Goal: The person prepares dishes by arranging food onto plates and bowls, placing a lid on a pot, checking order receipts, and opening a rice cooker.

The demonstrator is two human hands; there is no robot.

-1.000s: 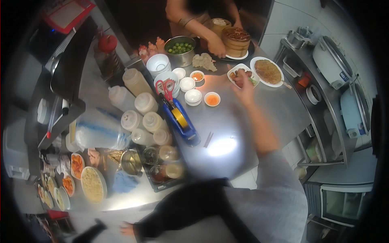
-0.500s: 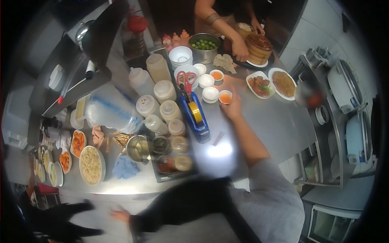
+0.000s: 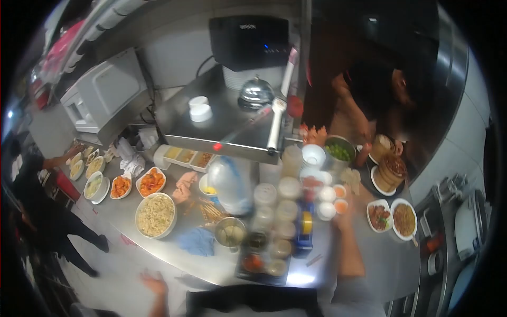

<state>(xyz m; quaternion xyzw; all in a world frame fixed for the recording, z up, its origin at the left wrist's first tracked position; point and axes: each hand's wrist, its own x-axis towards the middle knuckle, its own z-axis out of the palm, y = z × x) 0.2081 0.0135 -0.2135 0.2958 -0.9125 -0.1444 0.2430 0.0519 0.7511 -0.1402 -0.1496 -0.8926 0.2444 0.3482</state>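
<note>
My right hand is at the near side of a small white cup of orange sauce, its blurred fingers closed on the rim. A second sauce cup sits just beyond it, and stacked small white cups stand to its left. Low on the left, my left hand hangs over the floor with fingers spread and nothing in it. Right of the sauce cups lie a dish of browned meat and an oval plate of noodle-like food.
Squeeze bottles and a blue tape dispenser stand mid-counter. Leftward are a large bowl of pale food, a blue cloth and a metal pot. One person works by the steamers; another stands far left.
The view has swung left, bringing in the shelf with a bell and the printer. My right hand has gone from the meat dish to the sauce cup, which now sits closer to the other sauce cup.
</note>
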